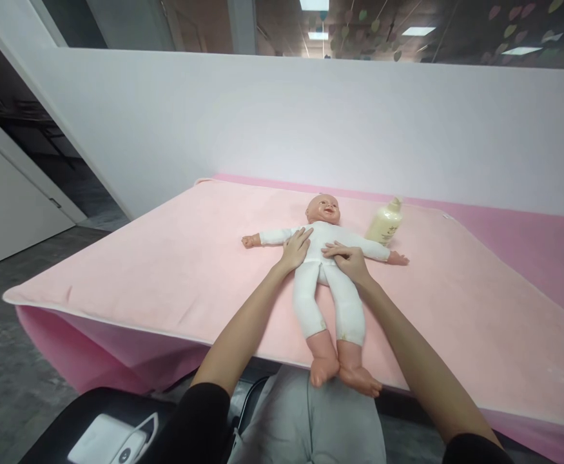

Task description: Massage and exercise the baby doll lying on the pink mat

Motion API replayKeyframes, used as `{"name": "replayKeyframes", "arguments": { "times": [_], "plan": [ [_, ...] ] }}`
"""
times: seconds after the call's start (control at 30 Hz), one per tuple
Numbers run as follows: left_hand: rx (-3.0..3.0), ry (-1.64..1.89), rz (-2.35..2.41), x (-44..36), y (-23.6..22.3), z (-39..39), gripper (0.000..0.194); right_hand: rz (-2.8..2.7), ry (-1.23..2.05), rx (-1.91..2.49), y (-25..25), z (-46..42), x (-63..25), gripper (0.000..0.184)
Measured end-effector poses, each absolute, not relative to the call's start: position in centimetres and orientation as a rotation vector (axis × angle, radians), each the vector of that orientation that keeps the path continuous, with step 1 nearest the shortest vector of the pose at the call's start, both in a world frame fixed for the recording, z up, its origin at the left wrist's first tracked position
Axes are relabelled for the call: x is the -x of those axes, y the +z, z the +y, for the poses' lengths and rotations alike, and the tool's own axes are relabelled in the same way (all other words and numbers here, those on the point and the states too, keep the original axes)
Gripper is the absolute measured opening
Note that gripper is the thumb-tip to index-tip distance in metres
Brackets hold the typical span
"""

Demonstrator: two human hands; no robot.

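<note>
A baby doll [327, 274] in a white bodysuit lies on its back on the pink-covered table [165, 258], head toward the white wall [262, 116], arms spread wide, bare feet reaching past the near edge. Both hands rest on its torso. The left hand [295, 249] lies flat and open on the doll's chest beside its shoulder, fingers extended. The right hand [348, 259] sits on the other side of the chest, fingers loosely curled against the cloth, gripping nothing that can be made out. A pale yellow bottle [385, 222] stands tilted just beside the doll's outstretched arm, near its head. The 2 forearms run up from black sleeves.
</note>
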State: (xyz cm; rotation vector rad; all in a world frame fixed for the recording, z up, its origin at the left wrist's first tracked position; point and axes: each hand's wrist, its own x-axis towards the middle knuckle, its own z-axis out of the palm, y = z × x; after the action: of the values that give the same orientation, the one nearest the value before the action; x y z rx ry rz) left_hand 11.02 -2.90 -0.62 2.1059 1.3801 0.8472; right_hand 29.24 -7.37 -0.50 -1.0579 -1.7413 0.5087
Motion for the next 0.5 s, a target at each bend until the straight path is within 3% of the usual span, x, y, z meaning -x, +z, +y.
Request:
{"name": "replayKeyframes", "arguments": {
  "times": [0.13, 0.27, 0.37, 0.5],
  "plan": [
    [-2.141, 0.953, 1.366, -11.3, -0.8, -3.0, 0.051, -1.865, 0.605, 1.083, 0.5, -7.9, -28.7, 0.024],
    [-2.218, 1.004, 1.321, -11.5, -0.2, -3.4, 0.06, -1.953, 0.605, 1.217, 0.7, -7.5, -29.2, 0.034],
    [-2.3, 0.887, 1.314, -11.5, 0.9, -4.4, 0.066, -1.965, 0.572, 1.316, 0.4, -6.9, -29.6, 0.038],
    [-2.375, 0.667, 1.365, -12.0, 2.6, -6.7, 0.057, -1.894, 0.51, 1.432, -0.7, -5.8, -30.3, 0.049]
  ]
}}
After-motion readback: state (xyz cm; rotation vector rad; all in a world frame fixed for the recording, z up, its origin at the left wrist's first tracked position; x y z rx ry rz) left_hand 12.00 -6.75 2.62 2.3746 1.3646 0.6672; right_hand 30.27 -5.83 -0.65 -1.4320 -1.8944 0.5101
